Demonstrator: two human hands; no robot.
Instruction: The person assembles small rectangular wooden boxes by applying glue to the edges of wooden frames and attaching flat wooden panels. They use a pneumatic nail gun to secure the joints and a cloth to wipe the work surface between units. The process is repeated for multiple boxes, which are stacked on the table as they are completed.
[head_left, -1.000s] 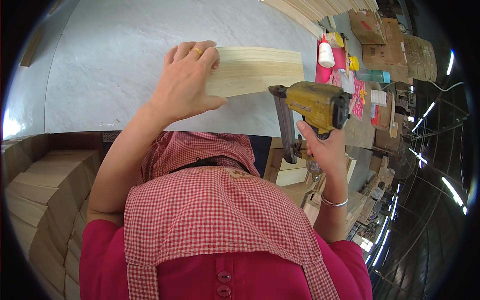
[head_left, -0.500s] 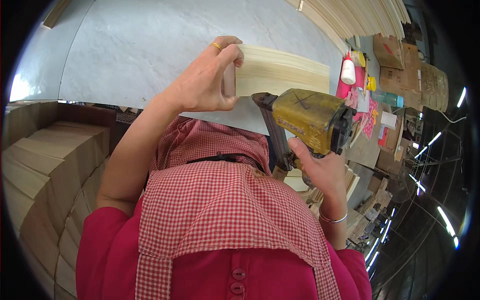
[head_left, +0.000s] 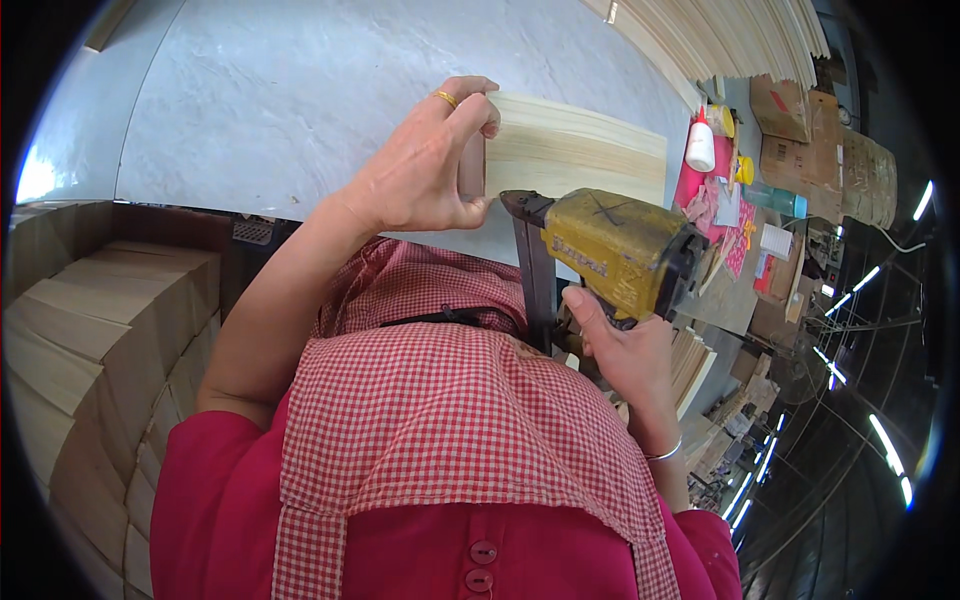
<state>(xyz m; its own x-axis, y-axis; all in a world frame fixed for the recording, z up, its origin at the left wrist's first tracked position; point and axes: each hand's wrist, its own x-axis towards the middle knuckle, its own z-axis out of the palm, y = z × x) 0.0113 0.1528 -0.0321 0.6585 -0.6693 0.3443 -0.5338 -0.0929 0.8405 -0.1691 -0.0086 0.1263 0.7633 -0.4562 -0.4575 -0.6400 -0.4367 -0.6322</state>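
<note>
My left hand (head_left: 430,160) grips the left end of a pale wooden piece (head_left: 580,150), thumb at the near corner and fingers over the far corner. The piece lies over the grey marbled table near its front edge; a dark gap shows between palm and end board. In my right hand (head_left: 630,355) is a worn yellow nail gun (head_left: 625,245), its handle mostly hidden behind the fingers. The gun's dark nose (head_left: 525,203) sits at the near edge of the wood, just right of my left thumb. Whether it touches the wood I cannot tell.
Stacked wooden boxes (head_left: 80,310) stand at the left, below the table (head_left: 270,90). A pile of thin wooden strips (head_left: 730,35) lies at the far right. Beside it are a white glue bottle (head_left: 700,148), a teal-capped clear bottle (head_left: 775,200) and cardboard boxes (head_left: 800,130).
The left hand and wooden piece have shifted slightly right. My right hand has moved a little left and up, turning the nail gun so its nose lies closer to the left thumb.
</note>
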